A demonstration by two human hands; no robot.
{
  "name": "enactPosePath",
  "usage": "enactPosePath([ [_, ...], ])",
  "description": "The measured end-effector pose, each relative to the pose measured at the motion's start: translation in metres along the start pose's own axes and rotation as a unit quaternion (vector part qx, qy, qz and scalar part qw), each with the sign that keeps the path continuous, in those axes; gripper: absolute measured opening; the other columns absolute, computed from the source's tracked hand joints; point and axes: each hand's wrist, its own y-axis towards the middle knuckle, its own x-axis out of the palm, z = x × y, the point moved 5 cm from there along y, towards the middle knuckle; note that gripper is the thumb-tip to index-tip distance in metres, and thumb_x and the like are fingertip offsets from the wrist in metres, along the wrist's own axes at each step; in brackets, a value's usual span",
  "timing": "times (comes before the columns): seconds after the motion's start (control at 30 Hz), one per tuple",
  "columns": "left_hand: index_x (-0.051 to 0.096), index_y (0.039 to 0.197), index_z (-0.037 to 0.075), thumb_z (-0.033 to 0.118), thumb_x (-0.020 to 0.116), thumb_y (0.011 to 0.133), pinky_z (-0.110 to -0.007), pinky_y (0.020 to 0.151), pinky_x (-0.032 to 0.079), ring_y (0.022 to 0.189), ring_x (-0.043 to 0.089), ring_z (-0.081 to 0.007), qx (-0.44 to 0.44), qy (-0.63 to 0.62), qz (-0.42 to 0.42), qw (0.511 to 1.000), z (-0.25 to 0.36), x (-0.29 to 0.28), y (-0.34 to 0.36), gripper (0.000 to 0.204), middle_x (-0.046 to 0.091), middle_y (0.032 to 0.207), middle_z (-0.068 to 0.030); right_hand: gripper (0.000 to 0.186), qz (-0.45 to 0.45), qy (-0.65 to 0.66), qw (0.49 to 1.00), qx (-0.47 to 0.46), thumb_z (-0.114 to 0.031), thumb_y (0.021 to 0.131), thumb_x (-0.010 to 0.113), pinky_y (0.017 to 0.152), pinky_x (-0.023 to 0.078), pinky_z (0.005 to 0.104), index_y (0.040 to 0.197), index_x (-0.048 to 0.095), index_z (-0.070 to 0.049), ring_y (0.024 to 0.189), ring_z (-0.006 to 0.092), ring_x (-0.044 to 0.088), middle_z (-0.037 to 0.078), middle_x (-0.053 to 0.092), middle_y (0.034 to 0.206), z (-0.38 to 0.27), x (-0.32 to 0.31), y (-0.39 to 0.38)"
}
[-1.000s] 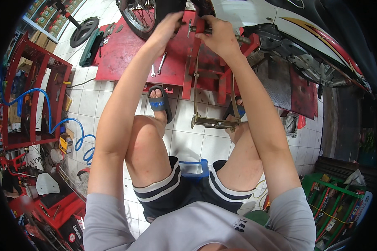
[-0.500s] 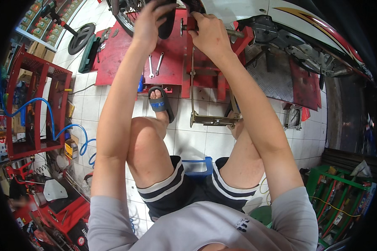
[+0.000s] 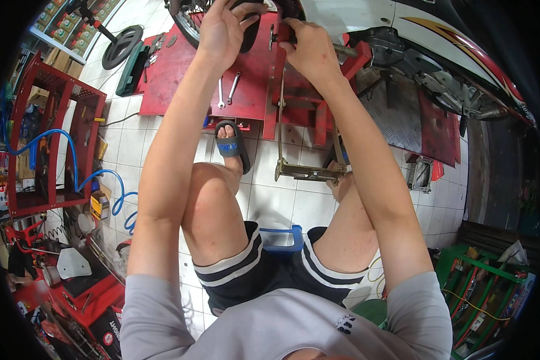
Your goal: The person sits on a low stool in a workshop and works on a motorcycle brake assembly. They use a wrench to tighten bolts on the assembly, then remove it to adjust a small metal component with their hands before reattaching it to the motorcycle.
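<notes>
My left hand (image 3: 223,36) is raised with its fingers apart, beside a black curved part (image 3: 251,35) at the front of a spoked motorcycle wheel (image 3: 188,18). Whether its fingertips touch that part is hard to tell. My right hand (image 3: 313,51) is closed over the end of a red clamp jaw (image 3: 284,33), fingers on its far side and thumb nearer me. A threaded screw (image 3: 345,51) runs from there toward a second red jaw (image 3: 360,59). Two wrenches, one a combination wrench (image 3: 233,87) and one open-ended wrench (image 3: 221,94), lie on the red lift platform (image 3: 175,85).
A metal pedal frame (image 3: 308,172) hangs below the clamp, between my legs. Another motorcycle (image 3: 426,78) stands at the right. On the left are a red shelf (image 3: 55,144) and a coiled blue air hose (image 3: 109,177). A green rack (image 3: 483,294) is at lower right.
The whole view has shifted a little, so the platform and clamp sit slightly more to the right and lower. My left hand has turned somewhat; my right hand stays on the clamp jaw.
</notes>
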Motion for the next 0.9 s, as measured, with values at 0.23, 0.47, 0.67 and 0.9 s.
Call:
enactPosePath([
  [0.23, 0.041, 0.142, 0.005, 0.037, 0.037, 0.102, -0.043, 0.110, 0.031, 0.132, 0.045, -0.0306, -0.070, 0.044, 0.051, 0.995, -0.020, -0.016, 0.000, 0.052, 0.054, 0.136, -0.0217, 0.042, 0.008, 0.014, 1.000, -0.001, -0.010, 0.074, 0.076, 0.087, 0.052, 0.0439, 0.113, 0.064, 0.001, 0.097, 0.0356, 0.064, 0.018, 0.069, 0.098, 0.002, 0.002, -0.001],
  [0.47, 0.045, 0.137, 0.002, 0.037, 0.036, 0.102, -0.043, 0.108, 0.033, 0.120, 0.053, -0.0308, -0.098, 0.135, 0.057, 0.984, -0.039, -0.018, -0.009, 0.050, 0.061, 0.121, -0.0189, 0.043, 0.017, 0.020, 1.000, -0.014, -0.009, 0.074, 0.076, 0.087, 0.052, 0.0437, 0.113, 0.063, 0.001, 0.096, 0.0358, 0.064, 0.019, 0.069, 0.098, 0.003, 0.003, 0.001],
  [0.67, 0.045, 0.137, 0.003, 0.035, 0.035, 0.103, -0.042, 0.106, 0.037, 0.121, 0.053, -0.0316, -0.155, 0.216, 0.152, 0.952, -0.047, -0.022, -0.008, 0.048, 0.062, 0.125, -0.0169, 0.043, 0.009, 0.026, 1.000, -0.004, -0.010, 0.073, 0.077, 0.087, 0.052, 0.0439, 0.113, 0.063, 0.001, 0.095, 0.0359, 0.064, 0.019, 0.069, 0.098, 0.005, 0.003, 0.000],
  [0.9, 0.033, 0.149, 0.010, 0.050, 0.048, 0.096, -0.046, 0.108, 0.032, 0.132, 0.045, -0.0317, -0.110, 0.101, 0.070, 0.986, -0.044, -0.023, 0.000, 0.068, 0.050, 0.140, -0.0232, 0.040, 0.013, 0.029, 0.999, -0.013, -0.010, 0.074, 0.077, 0.086, 0.052, 0.0442, 0.109, 0.064, 0.002, 0.094, 0.0360, 0.064, 0.018, 0.069, 0.098, 0.005, 0.009, 0.002],
])
